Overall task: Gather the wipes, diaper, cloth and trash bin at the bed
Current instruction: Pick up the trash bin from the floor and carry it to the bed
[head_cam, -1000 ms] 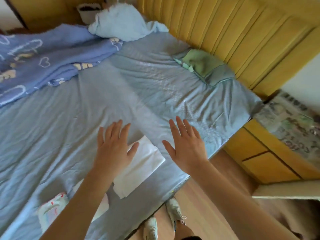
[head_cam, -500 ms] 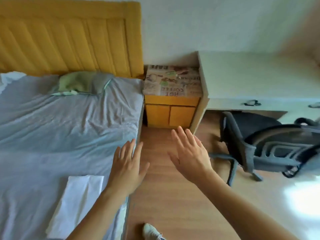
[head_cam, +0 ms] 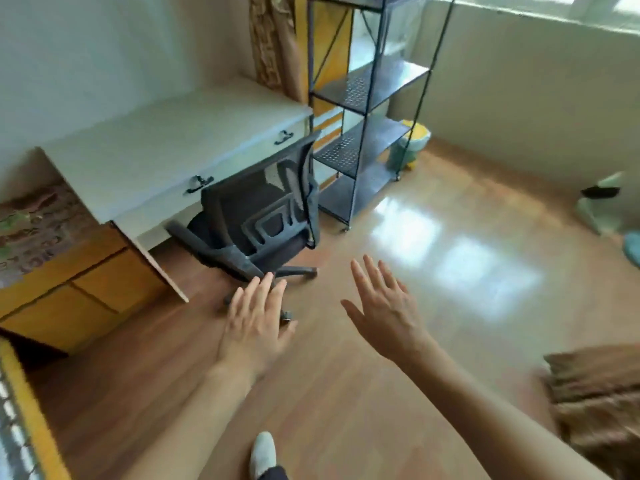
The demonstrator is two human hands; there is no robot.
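A small pale green trash bin (head_cam: 409, 147) with a yellow liner stands on the floor at the far side of the room, behind the metal shelf rack. My left hand (head_cam: 256, 320) and my right hand (head_cam: 388, 306) are both held out over the wooden floor, fingers spread, holding nothing. The bin is far beyond both hands. The bed, the white cloth and the diaper are out of view; only a strip of the bed's edge (head_cam: 20, 417) shows at the lower left.
A black office chair (head_cam: 263, 216) stands at a white desk (head_cam: 156, 154), just beyond my left hand. A black metal shelf rack (head_cam: 367, 109) rises behind it. A yellow nightstand (head_cam: 69, 289) sits at left, a brown rug (head_cam: 595, 393) at right.
My view has swung right, away from the bed to the room with the chair, rack and bin. Both hands stay open and empty in front of me.
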